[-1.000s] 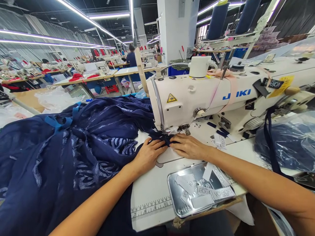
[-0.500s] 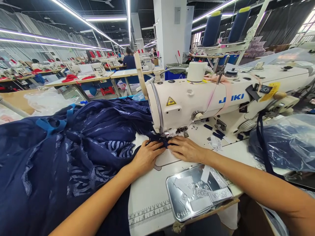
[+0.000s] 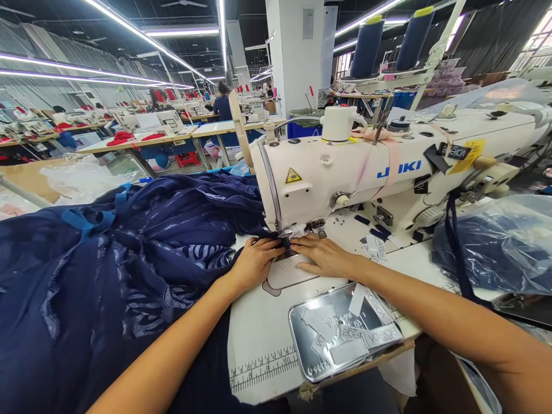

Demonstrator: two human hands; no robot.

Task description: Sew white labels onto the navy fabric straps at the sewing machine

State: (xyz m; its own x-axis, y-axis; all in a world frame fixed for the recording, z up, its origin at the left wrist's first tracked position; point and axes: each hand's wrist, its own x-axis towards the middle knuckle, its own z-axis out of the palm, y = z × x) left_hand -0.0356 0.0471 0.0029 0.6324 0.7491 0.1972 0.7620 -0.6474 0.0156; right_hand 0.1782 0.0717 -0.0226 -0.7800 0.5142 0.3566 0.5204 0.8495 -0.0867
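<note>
— Where's the navy fabric?
— Its edge sits mid-frame under the presser foot of the sewing machine. The rest is heaped at left on the desk.
— Hands?
— The left hand and right hand lie flat, pressing the fabric and gripping nothing. I'd judge it's seam-feeding, which calls for even guidance.

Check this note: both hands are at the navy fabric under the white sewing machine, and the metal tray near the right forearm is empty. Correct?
Not quite. In the head view the metal tray is not empty: white labels lie in it. The rest stands: left hand and right hand are at the navy fabric under the white sewing machine.
</note>
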